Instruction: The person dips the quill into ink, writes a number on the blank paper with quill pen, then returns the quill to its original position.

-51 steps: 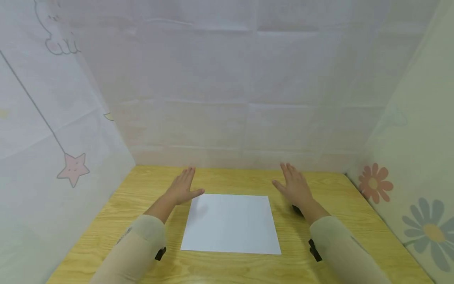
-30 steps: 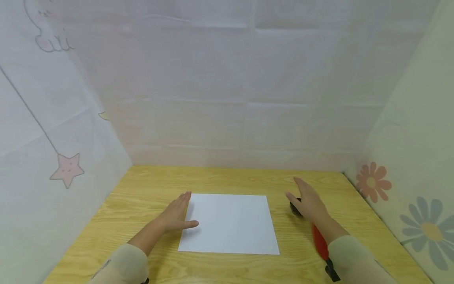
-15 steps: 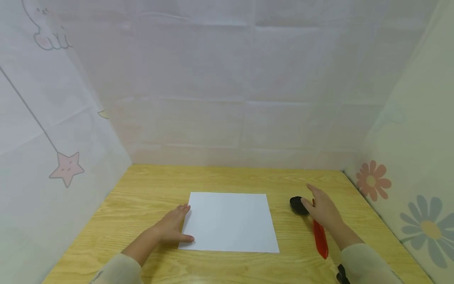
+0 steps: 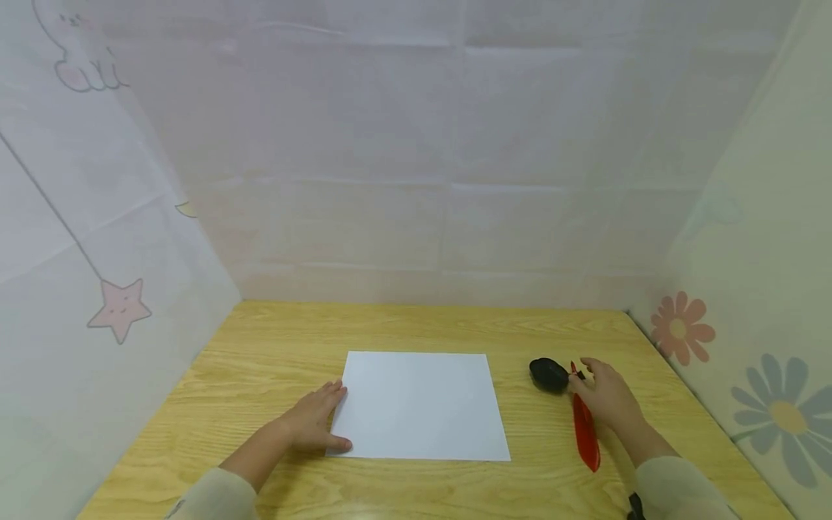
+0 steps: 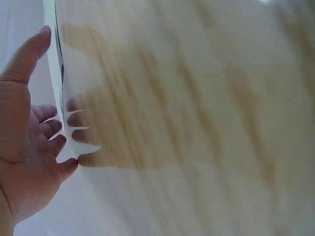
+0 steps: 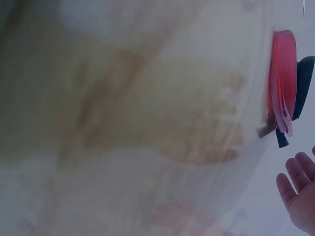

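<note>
At the 9 o'clock edge of the white sheet (image 4: 421, 406) (clock laid flat, 12 away from the person): left hand (image 4: 309, 422), fingers relaxed and nearly straight, gripping nothing. Fingertips at the border, thumb over the near corner, about 8 o'clock, hiding it.

Out at 3 o'clock from the sheet: right hand (image 4: 609, 399), fingers loosely bent and spread apart, gripping nothing. Right-wrist view has the fingertips near the red leaf-shaped item (image 4: 587, 437) with a gap between; whether the thumb touches it, cannot tell.

Red item lies on the table (image 4: 425, 328), long axis roughly 11 to 5, its body at 7 o'clock from the right hand, which covers part of its upper stretch. Small black tab (image 6: 282, 138) beside its end. Black rounded item (image 4: 548, 375) between 9 and 10 from the same hand. Both lie between hand and sheet. From the right wrist, the red one partly screens the black one.

Farther out: pale sleeve (image 4: 217, 498) behind the left hand, matching cuff (image 4: 679, 491) behind the right. Pale cloth wall (image 4: 351, 180) at 12, creased. Side walls: pink star (image 4: 119, 310) toward 9:30 from the sheet, red flower (image 4: 678, 328) toward 2:30, grey-blue flower (image 4: 786, 419) at 3.
</note>
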The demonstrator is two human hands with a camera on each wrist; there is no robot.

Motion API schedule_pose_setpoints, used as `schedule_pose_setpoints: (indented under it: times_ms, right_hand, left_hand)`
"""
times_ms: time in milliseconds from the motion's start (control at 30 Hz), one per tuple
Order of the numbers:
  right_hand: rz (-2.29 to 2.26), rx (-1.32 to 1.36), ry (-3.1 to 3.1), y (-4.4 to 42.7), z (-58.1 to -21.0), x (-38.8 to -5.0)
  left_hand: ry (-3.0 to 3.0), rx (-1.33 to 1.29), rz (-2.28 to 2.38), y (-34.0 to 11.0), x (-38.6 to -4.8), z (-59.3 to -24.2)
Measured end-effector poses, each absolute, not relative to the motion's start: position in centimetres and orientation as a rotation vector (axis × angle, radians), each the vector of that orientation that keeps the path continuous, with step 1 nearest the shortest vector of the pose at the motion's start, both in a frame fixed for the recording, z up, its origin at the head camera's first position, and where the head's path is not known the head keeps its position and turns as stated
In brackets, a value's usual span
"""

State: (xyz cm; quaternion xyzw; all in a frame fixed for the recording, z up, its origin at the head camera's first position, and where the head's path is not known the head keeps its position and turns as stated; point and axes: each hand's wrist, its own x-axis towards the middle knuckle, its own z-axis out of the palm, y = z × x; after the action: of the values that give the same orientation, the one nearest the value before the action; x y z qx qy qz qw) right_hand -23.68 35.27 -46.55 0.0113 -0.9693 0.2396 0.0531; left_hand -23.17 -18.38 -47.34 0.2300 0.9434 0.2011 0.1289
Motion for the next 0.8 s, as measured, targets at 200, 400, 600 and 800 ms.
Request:
schedule_pose_setpoints:
  times_ms: [200,400,600,800]
  right_hand:
    - [0.847,-0.088,-3.002,36.1,-47.0,-23.8]
    - [0.846,-0.136,-3.085,36.9,-47.4,-24.0]
    - [0.827,-0.129,-3.127,36.8,-47.5,-24.1]
    - [0.858,-0.143,-3.134,36.5,-47.6,-24.2]
  left_hand:
    - [2.722,0.669,0.586,-18.5,-23.1,-47.5]
    - [2.714,0.672,0.564,-18.5,-23.2,-47.4]
    - [2.720,0.665,0.548,-18.4,-23.2,-47.3]
    - [2.715,0.690,0.589,-18.4,-23.1,-47.2]
